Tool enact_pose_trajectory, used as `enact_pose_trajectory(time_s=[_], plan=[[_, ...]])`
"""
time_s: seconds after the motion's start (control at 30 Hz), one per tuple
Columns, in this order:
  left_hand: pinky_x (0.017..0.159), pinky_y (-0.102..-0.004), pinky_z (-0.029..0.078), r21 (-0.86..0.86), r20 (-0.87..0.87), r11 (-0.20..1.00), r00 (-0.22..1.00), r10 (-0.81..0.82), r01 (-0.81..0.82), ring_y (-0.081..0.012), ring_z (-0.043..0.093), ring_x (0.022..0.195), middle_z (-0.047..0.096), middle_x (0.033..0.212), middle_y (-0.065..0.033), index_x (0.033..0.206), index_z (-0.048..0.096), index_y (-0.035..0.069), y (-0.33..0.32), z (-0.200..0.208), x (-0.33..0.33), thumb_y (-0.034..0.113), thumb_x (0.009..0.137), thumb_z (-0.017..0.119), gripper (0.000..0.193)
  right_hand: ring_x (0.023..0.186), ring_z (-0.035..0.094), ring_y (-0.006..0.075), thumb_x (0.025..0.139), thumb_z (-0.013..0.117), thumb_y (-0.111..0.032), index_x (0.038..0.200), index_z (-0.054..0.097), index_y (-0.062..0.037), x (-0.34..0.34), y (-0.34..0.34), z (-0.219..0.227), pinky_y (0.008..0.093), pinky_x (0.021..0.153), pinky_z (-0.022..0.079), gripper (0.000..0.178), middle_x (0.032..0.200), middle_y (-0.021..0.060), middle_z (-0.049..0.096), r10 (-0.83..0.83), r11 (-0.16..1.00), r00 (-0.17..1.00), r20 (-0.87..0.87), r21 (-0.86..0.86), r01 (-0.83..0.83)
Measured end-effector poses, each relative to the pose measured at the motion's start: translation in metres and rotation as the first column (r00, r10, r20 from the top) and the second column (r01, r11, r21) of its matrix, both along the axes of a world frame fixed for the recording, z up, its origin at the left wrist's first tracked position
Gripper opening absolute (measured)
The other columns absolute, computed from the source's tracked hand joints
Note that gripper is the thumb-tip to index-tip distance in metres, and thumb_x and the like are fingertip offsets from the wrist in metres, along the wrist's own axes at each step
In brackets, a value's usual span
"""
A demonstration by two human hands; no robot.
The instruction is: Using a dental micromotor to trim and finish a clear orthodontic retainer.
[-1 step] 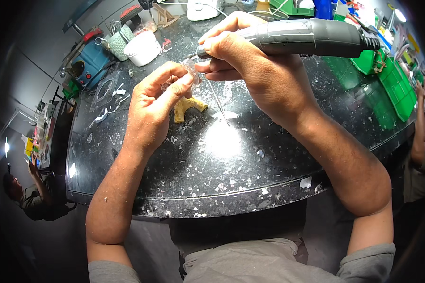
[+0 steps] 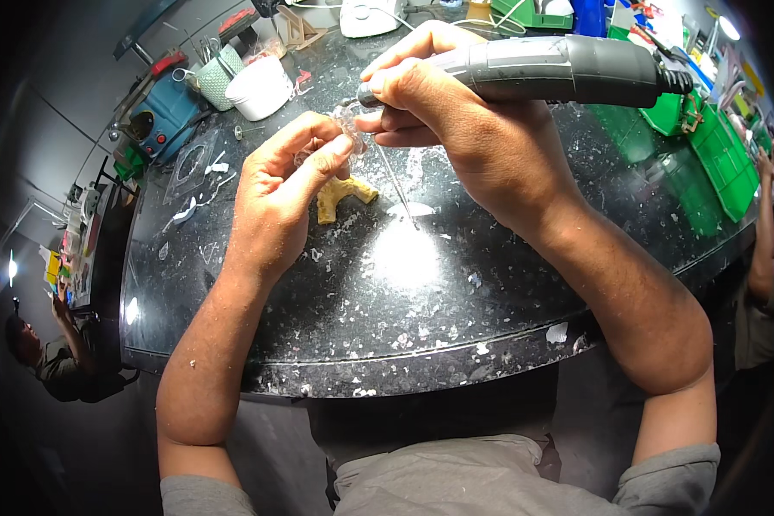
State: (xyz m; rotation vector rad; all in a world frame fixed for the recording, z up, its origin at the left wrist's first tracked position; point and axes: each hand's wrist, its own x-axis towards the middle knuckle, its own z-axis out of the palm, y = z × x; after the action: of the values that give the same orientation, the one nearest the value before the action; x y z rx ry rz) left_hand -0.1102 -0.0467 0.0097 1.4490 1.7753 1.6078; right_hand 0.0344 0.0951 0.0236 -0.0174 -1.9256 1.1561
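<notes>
My left hand (image 2: 279,176) pinches a small clear plastic piece (image 2: 349,129), curved and see-through, between thumb and fingers. It looks like a clear dental tray, though the fingers hide part of it. In my right hand (image 2: 464,120) lies a thick dark-grey rotary handpiece (image 2: 533,70), gripped like a pen, its tip pointing left. That tip meets or nearly meets the clear piece; contact is too small to make out. The right hand's lower fingers reach close to the left fingertips. Below the hands, a yellow arch-shaped dental model (image 2: 348,196) rests on the black table (image 2: 335,318).
A thin metal tool (image 2: 396,182) lies beyond the bright light spot. Far left stand a blue machine (image 2: 162,112), a white tub (image 2: 260,88) and a cup of tools (image 2: 218,79). Green bins (image 2: 721,159) sit at the right. People work at both sides.
</notes>
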Motion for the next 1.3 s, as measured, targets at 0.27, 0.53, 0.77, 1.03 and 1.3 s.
enact_pose_trajectory(time_s=[0.27, 0.53, 0.77, 1.03, 1.3], plan=[[0.067, -0.0207, 0.04, -0.021, 0.027, 1.0, 0.999, -0.018, 0.018, -0.0047, 0.052, 0.075, 0.058, 0.08, 0.0029, 0.092, 0.062, 0.006, 0.0006, 0.0011, 0.0009, 0.017, 0.098, 0.063, 0.013, 0.086, 0.072, 0.0224, 0.087, 0.066, -0.01, 0.1, 0.068, -0.0142, -0.0021, 0.0001, -0.0034, 0.0307, 0.07, 0.06, 0.014, 0.093, 0.0054, 0.07, -0.028, 1.0, 0.999, -0.039, -0.001, 0.028], [0.068, -0.021, 0.04, -0.026, 0.022, 0.999, 1.0, -0.019, 0.019, -0.0047, 0.051, 0.075, 0.057, 0.079, 0.0029, 0.09, 0.061, 0.006, 0.0005, 0.0039, 0.0017, 0.019, 0.098, 0.063, 0.014, 0.086, 0.072, 0.0231, 0.088, 0.065, -0.01, 0.102, 0.07, -0.0133, -0.003, 0.0002, -0.0031, 0.0323, 0.072, 0.059, 0.015, 0.092, 0.0071, 0.07, -0.005, 1.0, 0.996, -0.084, 0.008, 0.006], [0.067, -0.0207, 0.039, -0.03, 0.001, 1.0, 1.0, 0.007, -0.007, -0.0048, 0.05, 0.074, 0.055, 0.078, 0.0032, 0.089, 0.061, 0.007, 0.0001, 0.0037, 0.0033, 0.019, 0.098, 0.062, 0.015, 0.09, 0.072, 0.0204, 0.093, 0.061, -0.009, 0.106, 0.065, -0.0045, 0.0035, 0.0018, 0.0015, 0.0307, 0.078, 0.06, 0.014, 0.098, 0.0098, 0.068, -0.023, 0.991, 1.0, 0.002, 0.134, 0.023], [0.058, -0.0201, 0.036, -0.046, -0.014, 0.998, 0.999, 0.031, -0.032, -0.0032, 0.046, 0.066, 0.051, 0.074, 0.0049, 0.088, 0.06, 0.008, -0.0001, 0.0045, 0.0055, 0.02, 0.098, 0.062, 0.016, 0.094, 0.071, 0.0161, 0.1, 0.058, -0.011, 0.108, 0.061, 0.0036, 0.0043, 0.0012, 0.004, 0.0277, 0.083, 0.062, 0.017, 0.1, 0.0109, 0.066, 0.045, 0.984, 0.999, 0.002, 0.172, -0.045], [0.057, -0.0202, 0.035, -0.044, -0.02, 0.998, 0.999, 0.035, -0.036, -0.0027, 0.045, 0.065, 0.049, 0.073, 0.0056, 0.088, 0.059, 0.008, 0.001, 0.004, 0.0064, 0.019, 0.099, 0.061, 0.016, 0.093, 0.071, 0.0165, 0.099, 0.058, -0.01, 0.108, 0.061, 0.004, 0.0024, -0.0003, 0.0021, 0.0279, 0.082, 0.061, 0.017, 0.098, 0.0109, 0.066, 0.069, 0.997, 0.998, -0.009, 0.041, -0.068]])
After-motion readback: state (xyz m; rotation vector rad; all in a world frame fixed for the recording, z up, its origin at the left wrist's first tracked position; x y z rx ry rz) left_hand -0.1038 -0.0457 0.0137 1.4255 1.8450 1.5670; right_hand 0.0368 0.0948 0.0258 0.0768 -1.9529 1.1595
